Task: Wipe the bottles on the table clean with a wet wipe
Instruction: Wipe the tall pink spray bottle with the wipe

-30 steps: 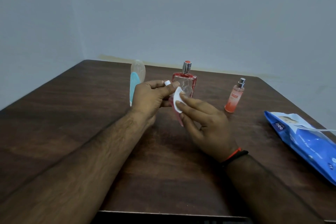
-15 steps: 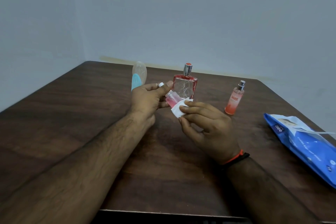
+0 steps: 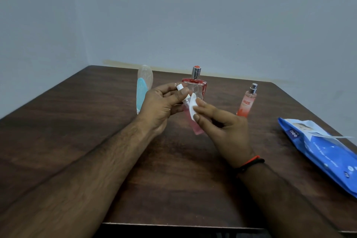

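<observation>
On the dark wooden table (image 3: 81, 127), toward the far left, an upright teal bottle (image 3: 142, 92) with a clear cap stands just behind the left hand (image 3: 162, 106). That hand is raised above the table with its fingers and thumb curled round the top end of a slim pink vial (image 3: 195, 124), whose white cap (image 3: 179, 87) pokes out above the fingers; the vial tilts, its lower end pointing down toward the table and toward the right. Against the vial's upper side lies a folded white wipe (image 3: 192, 107), pinched by the thumb and fingertips of the right hand (image 3: 224, 127), which pins the wipe to the vial. A red and black band (image 3: 249, 162) circles the right wrist. Behind the two hands, at the far middle of the table, a square red-edged glass bottle (image 3: 201, 85) with a silver sprayer stands upright. Further right, well apart from it, a thin orange spray bottle (image 3: 247, 102) stands upright. At the right edge lies a blue wipes pack (image 3: 318, 152), its flap lifted open.
</observation>
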Tool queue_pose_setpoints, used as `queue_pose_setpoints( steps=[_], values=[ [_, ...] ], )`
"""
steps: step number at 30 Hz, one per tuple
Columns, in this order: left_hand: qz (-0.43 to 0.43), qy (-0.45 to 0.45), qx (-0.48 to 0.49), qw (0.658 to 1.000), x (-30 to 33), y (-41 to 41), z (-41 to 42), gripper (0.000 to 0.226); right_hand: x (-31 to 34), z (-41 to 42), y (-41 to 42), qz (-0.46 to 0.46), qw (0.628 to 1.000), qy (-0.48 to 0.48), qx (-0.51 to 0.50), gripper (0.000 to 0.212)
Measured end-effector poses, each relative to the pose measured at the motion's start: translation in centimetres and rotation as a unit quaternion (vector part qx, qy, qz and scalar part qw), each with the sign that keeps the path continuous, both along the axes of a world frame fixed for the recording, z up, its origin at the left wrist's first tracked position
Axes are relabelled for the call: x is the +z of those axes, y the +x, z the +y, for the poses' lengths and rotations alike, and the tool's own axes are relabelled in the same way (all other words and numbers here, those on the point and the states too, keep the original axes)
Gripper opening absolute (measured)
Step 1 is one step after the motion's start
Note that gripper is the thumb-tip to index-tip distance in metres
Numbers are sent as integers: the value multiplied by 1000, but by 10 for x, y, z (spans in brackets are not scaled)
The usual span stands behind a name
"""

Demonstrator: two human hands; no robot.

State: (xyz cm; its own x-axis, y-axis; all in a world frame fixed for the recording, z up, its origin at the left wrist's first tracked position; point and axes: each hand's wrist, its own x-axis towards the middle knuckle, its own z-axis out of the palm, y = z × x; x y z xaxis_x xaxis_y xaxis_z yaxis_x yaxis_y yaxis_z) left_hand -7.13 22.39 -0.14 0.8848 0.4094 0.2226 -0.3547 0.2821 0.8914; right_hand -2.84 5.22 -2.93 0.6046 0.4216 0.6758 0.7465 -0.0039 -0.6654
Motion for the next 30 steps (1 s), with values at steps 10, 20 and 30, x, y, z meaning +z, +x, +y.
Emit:
queue_pose_setpoints(
  steps=[10,20,30],
  values=[
    [-5,1,-16,1000,1,0,1,26,7,-2,5,236,965,62,97,35],
    [-7,21,9,1000,1,0,-1,18,10,-7,5,233,968,59,77,28],
    [-19,27,38,999,3,0,-1,35,11,-7,4,206,974,66,75,20]
  ],
)
